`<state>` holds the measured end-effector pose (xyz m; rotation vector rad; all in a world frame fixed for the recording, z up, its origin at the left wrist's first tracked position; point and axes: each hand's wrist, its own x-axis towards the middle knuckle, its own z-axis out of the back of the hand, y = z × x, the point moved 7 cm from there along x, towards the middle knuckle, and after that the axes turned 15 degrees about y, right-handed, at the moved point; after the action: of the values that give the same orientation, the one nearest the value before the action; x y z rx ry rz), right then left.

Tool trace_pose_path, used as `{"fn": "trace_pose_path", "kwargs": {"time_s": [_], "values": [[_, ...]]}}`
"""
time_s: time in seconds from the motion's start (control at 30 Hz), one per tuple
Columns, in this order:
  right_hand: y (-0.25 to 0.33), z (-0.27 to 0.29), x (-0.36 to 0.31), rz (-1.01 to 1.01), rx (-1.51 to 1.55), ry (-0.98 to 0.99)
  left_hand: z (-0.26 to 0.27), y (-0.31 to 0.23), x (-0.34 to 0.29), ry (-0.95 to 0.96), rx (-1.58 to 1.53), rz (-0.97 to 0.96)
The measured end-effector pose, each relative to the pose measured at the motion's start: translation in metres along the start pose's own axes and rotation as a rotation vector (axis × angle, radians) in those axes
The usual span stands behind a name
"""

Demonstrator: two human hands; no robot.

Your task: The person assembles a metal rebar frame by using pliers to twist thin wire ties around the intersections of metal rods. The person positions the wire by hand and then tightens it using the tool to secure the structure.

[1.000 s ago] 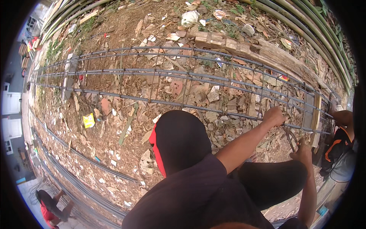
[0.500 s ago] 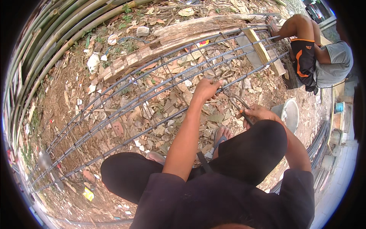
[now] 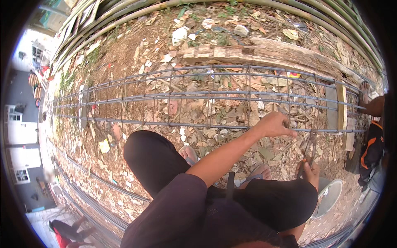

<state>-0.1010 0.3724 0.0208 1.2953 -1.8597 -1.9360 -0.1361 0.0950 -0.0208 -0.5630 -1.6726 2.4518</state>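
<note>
A long cage of steel reinforcing bars (image 3: pixel 186 125), tied with thin cross stirrups, stretches from left to right before me. My left hand (image 3: pixel 273 125) is over its near bar, fingers loosely curled and thumb apart; I make out nothing between them. Lower right, my right hand (image 3: pixel 312 172) is closed around the handles of metal pincers (image 3: pixel 309 146). The jaws of the pincers meet the near bar, a short way right of my left hand. Some of the right fingers are hidden behind the handles.
A wooden beam (image 3: pixel 289 54) lies beyond the cage, bamboo poles (image 3: pixel 173 5) behind it. Wooden blocks (image 3: pixel 341 107) cross the cage at its right end, near another person (image 3: pixel 372 144). A bucket (image 3: pixel 328 200) stands by my right knee. Loose bars (image 3: pixel 95 202) lie lower left.
My view has turned right, so the cage now runs level across it. The left hand has come away from the pincer jaws. The right hand keeps its hold on the pincers.
</note>
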Motion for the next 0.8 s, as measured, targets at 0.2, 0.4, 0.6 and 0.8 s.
{"fn": "trace_pose_path", "kwargs": {"time_s": [0.2, 0.4, 0.6, 0.8], "values": [[0.096, 0.029, 0.112, 0.163, -1.275, -0.473, 0.003, -0.027, -0.031, -0.276, 0.312, 0.051], [0.08, 0.034, 0.156, 0.165, -1.484, -0.429, 0.076, -0.103, -0.153, -0.548, 0.346, 0.022], [0.074, 0.059, 0.142, 0.268, -1.382, -0.602, 0.216, -0.1, -0.45, -1.349, 0.385, -0.004], [0.098, 0.037, 0.073, 0.161, -1.081, -0.862, 0.296, 0.126, -0.677, -1.688, 0.01, 0.658]]}}
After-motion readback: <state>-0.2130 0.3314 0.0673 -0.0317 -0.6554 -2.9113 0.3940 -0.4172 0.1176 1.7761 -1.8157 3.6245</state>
